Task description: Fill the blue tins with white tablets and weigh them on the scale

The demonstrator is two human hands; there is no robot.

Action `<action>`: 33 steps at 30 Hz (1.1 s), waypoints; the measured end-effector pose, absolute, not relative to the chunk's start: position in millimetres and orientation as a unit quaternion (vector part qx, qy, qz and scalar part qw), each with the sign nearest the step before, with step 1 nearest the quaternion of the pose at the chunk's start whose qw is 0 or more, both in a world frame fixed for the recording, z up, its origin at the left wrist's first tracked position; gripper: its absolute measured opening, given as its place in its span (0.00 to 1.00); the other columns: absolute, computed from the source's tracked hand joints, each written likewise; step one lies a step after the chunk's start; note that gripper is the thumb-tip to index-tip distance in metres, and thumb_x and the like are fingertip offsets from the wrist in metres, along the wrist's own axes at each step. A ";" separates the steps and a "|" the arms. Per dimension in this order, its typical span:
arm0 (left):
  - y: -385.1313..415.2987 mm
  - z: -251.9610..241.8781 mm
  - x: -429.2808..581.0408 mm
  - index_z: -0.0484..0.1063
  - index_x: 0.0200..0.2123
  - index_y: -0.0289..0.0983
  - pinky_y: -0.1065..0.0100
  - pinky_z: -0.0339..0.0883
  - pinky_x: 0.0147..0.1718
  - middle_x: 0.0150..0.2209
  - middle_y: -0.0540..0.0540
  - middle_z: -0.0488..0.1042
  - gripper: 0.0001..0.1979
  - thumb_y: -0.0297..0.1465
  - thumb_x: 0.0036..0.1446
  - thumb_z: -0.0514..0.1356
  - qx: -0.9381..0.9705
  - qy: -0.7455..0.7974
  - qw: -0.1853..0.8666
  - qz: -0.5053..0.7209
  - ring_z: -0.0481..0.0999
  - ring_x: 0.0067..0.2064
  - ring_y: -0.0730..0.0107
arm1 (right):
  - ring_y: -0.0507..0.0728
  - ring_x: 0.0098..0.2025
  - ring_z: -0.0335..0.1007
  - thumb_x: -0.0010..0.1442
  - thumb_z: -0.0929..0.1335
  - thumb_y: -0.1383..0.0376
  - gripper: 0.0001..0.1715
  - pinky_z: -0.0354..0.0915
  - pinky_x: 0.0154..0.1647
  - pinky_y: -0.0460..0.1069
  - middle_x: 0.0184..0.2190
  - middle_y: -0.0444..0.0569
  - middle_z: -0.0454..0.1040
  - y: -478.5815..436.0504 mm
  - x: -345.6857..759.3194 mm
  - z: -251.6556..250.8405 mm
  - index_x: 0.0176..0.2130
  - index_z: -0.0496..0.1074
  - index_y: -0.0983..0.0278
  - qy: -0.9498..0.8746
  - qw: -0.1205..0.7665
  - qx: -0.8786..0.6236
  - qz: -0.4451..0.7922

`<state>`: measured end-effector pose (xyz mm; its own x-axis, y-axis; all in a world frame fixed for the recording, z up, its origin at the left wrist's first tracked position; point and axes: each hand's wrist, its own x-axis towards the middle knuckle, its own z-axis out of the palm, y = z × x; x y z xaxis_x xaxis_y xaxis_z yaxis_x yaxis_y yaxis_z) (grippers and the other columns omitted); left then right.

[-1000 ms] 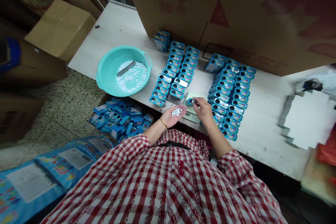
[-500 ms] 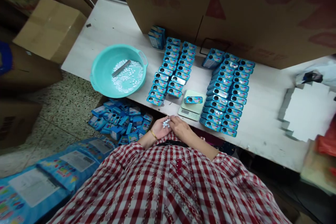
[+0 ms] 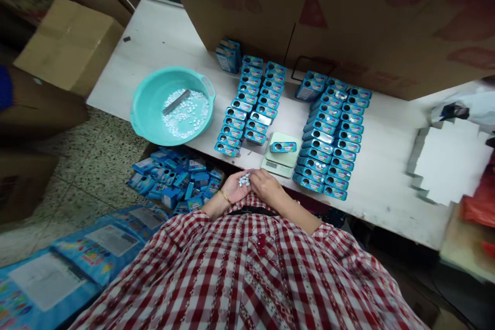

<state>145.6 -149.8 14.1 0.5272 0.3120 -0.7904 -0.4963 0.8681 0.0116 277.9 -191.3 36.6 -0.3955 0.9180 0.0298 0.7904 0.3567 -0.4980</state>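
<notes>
- The left hand (image 3: pixel 235 189) is cupped palm up, unclenched, with small white rounded pellets (image 3: pixel 244 181) lying loose in the palm, just off the bench's front edge. Nothing pins them, so a tilt of the wrist or a bump could tip some out.
- The right hand (image 3: pixel 266 187) is curled beside that palm, fingertips at or against the pellets. Whether it pinches one I cannot tell; a careless nudge there could flick some away.
- Beyond the hands, a single blue narrow tin (image 3: pixel 284 147) with a round dark hole sits on a pale green flat scale (image 3: pixel 275 166) by the front edge of the white bench (image 3: pixel 390 165). The hole is small, so a badly aimed pellet could land outside it; a brushing sleeve could shift the tin.
- To either side stand packed blue tins, the left-hand rows (image 3: pixel 247 98) and the right-hand rows (image 3: pixel 317 153). Pellets lie on some right-hand tops, and a knock could roll them off.
- Toward the left corner, a turquoise plastic basin (image 3: pixel 134 113) holds more pellets and a grey bar (image 3: pixel 176 102). Its near rim seems to overhang the front edge, so an elbow could catch it.
</notes>
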 end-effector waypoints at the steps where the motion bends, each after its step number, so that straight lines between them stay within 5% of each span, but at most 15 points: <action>1: -147.4 15.4 148.9 0.71 0.31 0.28 0.73 0.67 0.32 0.26 0.44 0.74 0.12 0.24 0.56 0.48 -0.098 0.416 0.872 0.238 0.73 0.29 0.75 | 0.56 0.38 0.62 0.59 0.59 0.68 0.10 0.64 0.39 0.51 0.35 0.53 0.69 -189.7 284.5 35.8 0.38 0.67 0.67 -0.792 0.192 -0.538 0.215; 6: -128.1 25.2 168.6 0.71 0.35 0.27 0.63 0.64 0.45 0.36 0.38 0.75 0.12 0.25 0.56 0.49 -0.047 0.371 0.895 0.245 0.74 0.41 0.65 | 0.53 0.37 0.65 0.57 0.61 0.68 0.08 0.65 0.39 0.49 0.32 0.49 0.70 -165.6 329.3 37.2 0.35 0.68 0.63 -0.680 0.340 -0.616 0.204; 16: -129.3 18.9 147.6 0.70 0.38 0.28 0.62 0.61 0.50 0.41 0.36 0.73 0.11 0.25 0.54 0.51 -0.074 0.418 0.864 0.271 0.70 0.48 0.62 | 0.53 0.37 0.69 0.57 0.61 0.65 0.11 0.65 0.40 0.50 0.34 0.49 0.73 -157.0 389.6 25.8 0.37 0.72 0.63 -0.575 0.376 -0.712 0.145; 20: -133.1 12.0 122.3 0.70 0.39 0.28 0.64 0.64 0.47 0.40 0.37 0.74 0.12 0.24 0.53 0.50 -0.088 0.464 0.830 0.297 0.72 0.46 0.63 | 0.53 0.35 0.69 0.56 0.62 0.64 0.12 0.66 0.36 0.49 0.33 0.48 0.73 -168.1 409.3 24.4 0.36 0.72 0.63 -0.542 0.360 -0.747 0.134; 27: -133.3 8.9 104.7 0.70 0.38 0.28 0.65 0.67 0.43 0.40 0.37 0.74 0.11 0.22 0.52 0.51 -0.101 0.489 0.806 0.318 0.72 0.46 0.62 | 0.59 0.51 0.59 0.53 0.65 0.60 0.24 0.58 0.50 0.57 0.49 0.53 0.65 -163.4 409.4 19.3 0.50 0.64 0.62 -0.637 0.277 -0.707 0.132; 33: -137.3 8.5 104.0 0.70 0.37 0.28 0.66 0.68 0.43 0.40 0.37 0.74 0.11 0.23 0.53 0.51 -0.102 0.482 0.808 0.323 0.72 0.45 0.62 | 0.61 0.53 0.56 0.53 0.63 0.59 0.28 0.56 0.51 0.58 0.52 0.54 0.60 -156.1 400.5 15.1 0.54 0.59 0.62 -0.673 0.223 -0.692 0.132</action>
<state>104.0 -137.3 8.5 0.3259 0.4243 -0.8448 -0.6206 0.7701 0.1473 400.5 -156.1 15.1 0.0585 0.9914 0.1170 0.8731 0.0060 -0.4875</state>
